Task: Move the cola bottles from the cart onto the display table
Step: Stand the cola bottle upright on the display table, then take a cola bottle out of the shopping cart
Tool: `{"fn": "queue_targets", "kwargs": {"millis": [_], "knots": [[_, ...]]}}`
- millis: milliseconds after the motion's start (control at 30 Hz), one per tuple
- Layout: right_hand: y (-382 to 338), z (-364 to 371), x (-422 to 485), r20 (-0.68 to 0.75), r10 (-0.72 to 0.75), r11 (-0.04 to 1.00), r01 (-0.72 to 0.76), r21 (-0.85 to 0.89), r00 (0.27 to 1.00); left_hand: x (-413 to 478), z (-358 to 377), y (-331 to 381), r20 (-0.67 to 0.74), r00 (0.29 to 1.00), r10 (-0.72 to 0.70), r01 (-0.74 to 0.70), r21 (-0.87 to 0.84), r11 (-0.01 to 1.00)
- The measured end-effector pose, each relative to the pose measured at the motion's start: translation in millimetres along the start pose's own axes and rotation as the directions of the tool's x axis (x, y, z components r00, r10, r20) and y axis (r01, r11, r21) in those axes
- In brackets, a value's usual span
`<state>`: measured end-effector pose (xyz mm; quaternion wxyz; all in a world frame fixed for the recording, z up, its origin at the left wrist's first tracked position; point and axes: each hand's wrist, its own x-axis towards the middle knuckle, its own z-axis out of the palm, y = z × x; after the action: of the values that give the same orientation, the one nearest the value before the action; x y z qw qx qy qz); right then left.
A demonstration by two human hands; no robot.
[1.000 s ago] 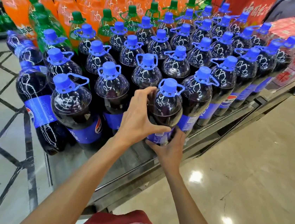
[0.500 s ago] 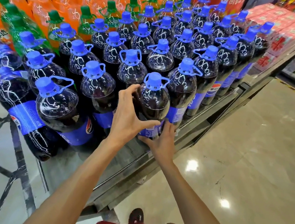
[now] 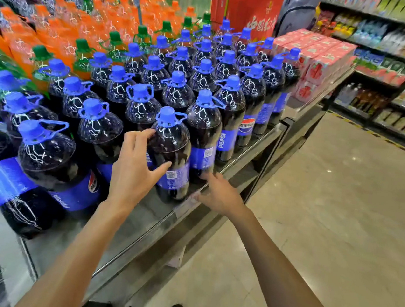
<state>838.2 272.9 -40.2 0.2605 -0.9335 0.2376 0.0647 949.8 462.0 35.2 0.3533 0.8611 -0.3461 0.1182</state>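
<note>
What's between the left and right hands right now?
The front cola bottle, upright near the display table edge, stands between left hand and right hand. Head view shows it.

Front cola bottle (image 3: 171,149): clear glossy plastic, smooth, white glints on shoulder. Cap (image 3: 167,116) with loop handle: matt blue plastic. Label (image 3: 176,175): shiny blue film. Display table (image 3: 154,211): grey metal, dull sheen, faintly mirrors bottles. Floor (image 3: 327,218) at 3 o'clock: polished beige tile, glossy, lamp glints. Orange bottles (image 3: 59,23) at 11 o'clock: translucent glossy plastic. Pink cartons (image 3: 325,59) at 1 o'clock: printed card, smooth. Red bag (image 3: 253,5) at 12 o'clock: smooth, paper-like.
</note>
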Motion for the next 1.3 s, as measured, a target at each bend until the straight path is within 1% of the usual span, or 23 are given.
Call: {"fn": "queue_targets", "kwargs": {"millis": [67, 133, 167, 200, 233, 300, 367, 400, 467, 533, 633, 700, 800, 933, 1033, 1167, 1233, 1267, 1300], "knots": [[16, -13, -16, 0.037, 0.017, 0.996, -0.014, -0.089, 0.999, -6, -1, 16, -0.020, 0.997, 0.075, -0.072, 0.114, 0.991], [33, -26, -35, 0.066, 0.054, 0.985, -0.042, -0.168, 0.996, -11, 2, 34, 0.023, 0.983, 0.182, -0.183, 0.224, 0.957], [41, -33, -46, 0.077, 0.080, 0.977, -0.063, -0.204, 0.994, -12, 5, 44, 0.091, 0.972, 0.215, -0.232, 0.273, 0.934], [49, -39, -57, 0.087, 0.104, 0.969, -0.082, -0.234, 0.991, -13, 9, 56, 0.199, 0.957, 0.210, -0.265, 0.312, 0.912], [57, -46, -68, 0.097, 0.127, 0.962, -0.099, -0.256, 0.987, -14, 13, 68, 0.321, 0.931, 0.174, -0.287, 0.346, 0.893], [72, -59, -92, 0.110, 0.164, 0.954, -0.129, -0.272, 0.980, -16, 22, 94, 0.535, 0.839, 0.100, -0.362, 0.410, 0.837], [87, -71, -118, 0.102, 0.190, 0.953, -0.159, -0.259, 0.976, -17, 30, 125, 0.654, 0.751, 0.088, -0.453, 0.413, 0.790], [97, -77, -132, 0.088, 0.198, 0.952, -0.170, -0.254, 0.976, -17, 34, 143, 0.679, 0.726, 0.106, -0.483, 0.393, 0.783], [116, -88, -163, 0.053, 0.224, 0.949, -0.206, -0.238, 0.973, -19, 43, 181, 0.696, 0.699, 0.161, -0.542, 0.370, 0.754], [135, -101, -197, 0.022, 0.265, 0.943, -0.254, -0.215, 0.964, -25, 53, 221, 0.718, 0.662, 0.216, -0.615, 0.355, 0.704], [166, -118, -249, -0.036, 0.331, 0.925, -0.332, -0.183, 0.943, -41, 73, 276, 0.767, 0.568, 0.299, -0.736, 0.309, 0.603], [189, -125, -282, -0.076, 0.385, 0.903, -0.393, -0.173, 0.920, -55, 87, 313, 0.792, 0.508, 0.337, -0.787, 0.268, 0.556], [223, -131, -333, -0.116, 0.492, 0.850, -0.505, -0.150, 0.863, -83, 111, 361, 0.816, 0.438, 0.378, -0.825, 0.198, 0.529], [261, -135, -408, -0.205, 0.580, 0.797, -0.601, -0.061, 0.789, -130, 145, 425, 0.822, 0.340, 0.457, -0.902, 0.148, 0.405], [285, -132, -461, -0.258, 0.646, 0.742, -0.670, -0.009, 0.719, -166, 166, 467, 0.808, 0.270, 0.524, -0.941, 0.108, 0.320], [311, -120, -530, -0.242, 0.752, 0.639, -0.768, 0.040, 0.613, -213, 187, 518, 0.811, 0.133, 0.570, -0.974, -0.001, 0.228], [322, -113, -559, -0.242, 0.792, 0.592, -0.803, 0.075, 0.561, -234, 195, 541, 0.810, 0.068, 0.583, -0.978, -0.061, 0.198], [328, -109, -575, -0.236, 0.818, 0.558, -0.823, 0.104, 0.525, -247, 201, 555, 0.807, 0.030, 0.590, -0.980, -0.092, 0.175], [331, -107, -584, -0.232, 0.830, 0.541, -0.833, 0.115, 0.507, -254, 205, 562, 0.805, 0.014, 0.594, -0.980, -0.106, 0.166]]}}
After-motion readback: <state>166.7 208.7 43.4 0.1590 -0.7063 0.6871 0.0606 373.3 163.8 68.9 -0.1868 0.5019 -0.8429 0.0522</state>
